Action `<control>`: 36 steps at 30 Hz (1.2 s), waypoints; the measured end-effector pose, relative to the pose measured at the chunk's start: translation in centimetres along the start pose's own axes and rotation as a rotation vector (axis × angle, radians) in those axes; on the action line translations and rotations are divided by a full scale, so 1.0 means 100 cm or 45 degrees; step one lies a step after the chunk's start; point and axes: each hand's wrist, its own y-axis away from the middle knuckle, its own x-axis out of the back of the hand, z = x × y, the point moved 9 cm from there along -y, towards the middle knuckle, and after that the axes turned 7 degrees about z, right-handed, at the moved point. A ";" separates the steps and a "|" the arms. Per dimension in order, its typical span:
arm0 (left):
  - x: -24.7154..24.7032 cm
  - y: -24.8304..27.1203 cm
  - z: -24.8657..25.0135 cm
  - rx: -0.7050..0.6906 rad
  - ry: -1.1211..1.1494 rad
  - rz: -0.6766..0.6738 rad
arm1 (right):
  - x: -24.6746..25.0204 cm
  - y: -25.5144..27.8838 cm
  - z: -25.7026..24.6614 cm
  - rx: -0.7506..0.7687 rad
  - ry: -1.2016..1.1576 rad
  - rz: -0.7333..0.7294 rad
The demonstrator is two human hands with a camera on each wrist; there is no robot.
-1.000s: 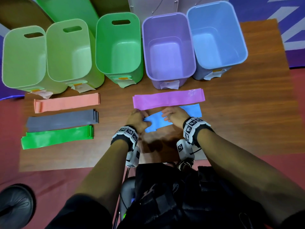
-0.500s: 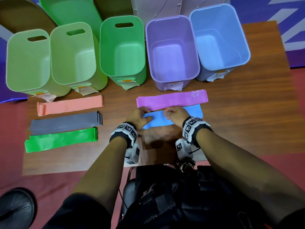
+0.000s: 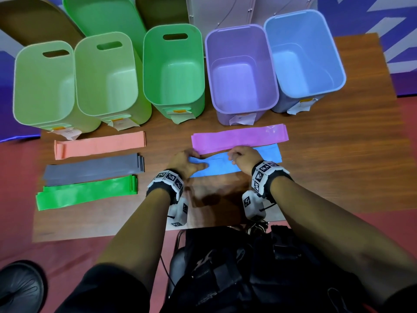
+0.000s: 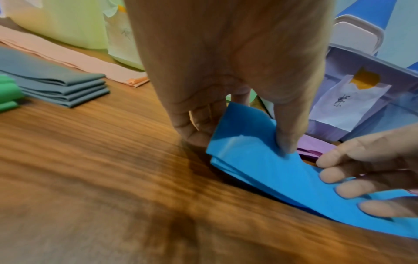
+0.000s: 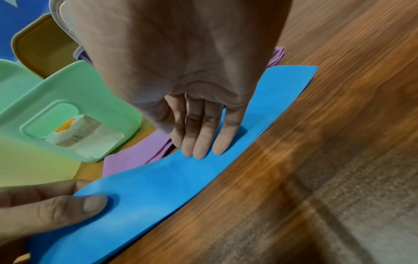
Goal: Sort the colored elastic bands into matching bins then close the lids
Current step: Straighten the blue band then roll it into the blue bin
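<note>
A blue band (image 3: 225,166) lies on the wooden table (image 3: 327,159) just in front of a purple band (image 3: 239,137). My left hand (image 3: 196,162) pinches the blue band's (image 4: 260,160) left end between thumb (image 4: 287,134) and fingers, lifting the top layer. My right hand (image 3: 234,154) presses straight fingers (image 5: 203,142) flat on the blue band (image 5: 158,187) near its middle. Salmon (image 3: 99,144), grey (image 3: 92,169) and green (image 3: 85,193) bands lie at the left. Open bins stand behind: two light green (image 3: 42,84) (image 3: 106,75), green (image 3: 173,66), purple (image 3: 239,71), blue (image 3: 302,53).
Lids lean behind the bins: brown (image 3: 29,19), green (image 3: 106,16), white (image 3: 221,12). Paper tags (image 3: 242,118) hang at the bins' fronts. The table's near edge (image 3: 101,236) runs just ahead of my body. A black shoe (image 3: 20,288) shows at bottom left.
The blue band's left end has swung away from me, so the band now lies straighter along the purple one. Both hands have stayed on it.
</note>
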 end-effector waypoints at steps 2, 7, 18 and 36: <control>0.003 0.001 -0.004 0.031 -0.023 -0.018 | 0.000 -0.001 -0.003 -0.008 0.022 0.001; 0.010 0.001 -0.007 0.008 -0.113 -0.018 | -0.011 0.001 -0.013 -0.037 -0.091 -0.036; 0.030 0.000 -0.034 0.031 0.004 0.132 | -0.033 0.004 -0.022 -0.154 -0.103 -0.075; 0.127 -0.004 -0.066 0.018 0.081 0.004 | -0.113 0.021 -0.135 -0.025 0.002 -0.085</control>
